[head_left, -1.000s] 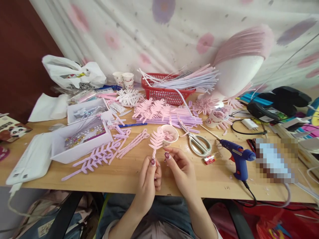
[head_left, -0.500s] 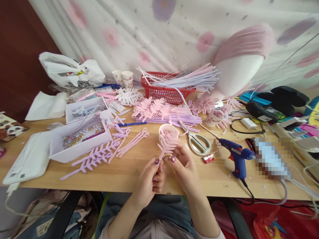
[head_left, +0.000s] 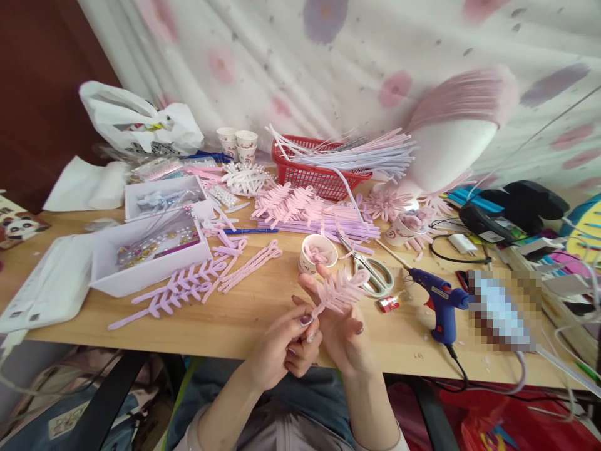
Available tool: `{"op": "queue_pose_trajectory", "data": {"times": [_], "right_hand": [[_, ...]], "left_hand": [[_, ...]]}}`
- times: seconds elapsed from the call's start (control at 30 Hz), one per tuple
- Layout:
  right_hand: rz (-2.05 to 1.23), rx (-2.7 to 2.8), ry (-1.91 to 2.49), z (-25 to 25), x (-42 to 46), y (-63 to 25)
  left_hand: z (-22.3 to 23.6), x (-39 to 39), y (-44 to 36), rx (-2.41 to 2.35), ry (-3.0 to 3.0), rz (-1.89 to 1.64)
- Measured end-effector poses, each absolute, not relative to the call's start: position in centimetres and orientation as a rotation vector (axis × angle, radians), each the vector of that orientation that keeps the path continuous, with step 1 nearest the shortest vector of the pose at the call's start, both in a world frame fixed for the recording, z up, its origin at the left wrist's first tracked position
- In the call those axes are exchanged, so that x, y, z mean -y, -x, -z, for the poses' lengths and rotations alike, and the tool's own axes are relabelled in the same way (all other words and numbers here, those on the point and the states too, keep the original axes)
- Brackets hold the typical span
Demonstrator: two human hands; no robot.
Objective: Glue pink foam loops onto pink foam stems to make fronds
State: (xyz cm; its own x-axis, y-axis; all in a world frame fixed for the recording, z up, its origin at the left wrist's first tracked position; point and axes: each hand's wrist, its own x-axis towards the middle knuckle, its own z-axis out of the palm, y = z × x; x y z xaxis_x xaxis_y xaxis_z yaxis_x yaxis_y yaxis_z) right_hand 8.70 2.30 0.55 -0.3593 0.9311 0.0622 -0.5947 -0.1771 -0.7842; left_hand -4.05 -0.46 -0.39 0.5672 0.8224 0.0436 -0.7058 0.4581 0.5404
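Note:
My left hand (head_left: 287, 341) pinches the stem end of a pink pipe-cleaner leaf (head_left: 339, 291) at the table's front edge. The leaf's fronds tilt to the right and lie across the fingers of my right hand (head_left: 339, 326), which is spread open under them, palm up. Just beyond the hands stands a small paper cup (head_left: 318, 252) with pink pieces inside. White-handled scissors (head_left: 370, 269) lie to its right.
On the wooden table (head_left: 220, 326): a blue glue gun (head_left: 439, 300) at right, white trays (head_left: 150, 254) of beads at left, loose pink and lilac leaves (head_left: 188, 288), a red basket (head_left: 319, 172) of pipe cleaners, a white mannequin head (head_left: 446, 147), and cables at far right.
The pink leaf has swung from upright to lying rightward. My right hand opened out flat beneath it, and both hands shifted slightly right and nearer the table edge.

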Motion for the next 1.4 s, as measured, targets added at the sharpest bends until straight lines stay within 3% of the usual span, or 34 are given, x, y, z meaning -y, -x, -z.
{"op": "queue_pose_trajectory", "data": {"times": [0.4, 0.97, 1.2, 1.4], "right_hand": [[-1.600, 0.959, 0.756, -0.8, -2.3, -7.9], [-1.616, 1.019, 0.719, -1.1, -2.6, -8.5], [-1.154, 1.094, 1.000, -1.3, -2.4, -9.3], [-1.049, 1.220, 1.057, -2.0, -2.2, -9.1]], "left_hand": [[-0.3, 0.5, 3.9, -0.292, -0.567, -0.934], [0.0, 0.6, 3.9, -0.312, -0.576, -0.954], [0.3, 1.1, 3.2, -0.600, -0.594, -1.143], [0.8, 1.4, 3.1, -0.658, -0.628, -1.145]]}}
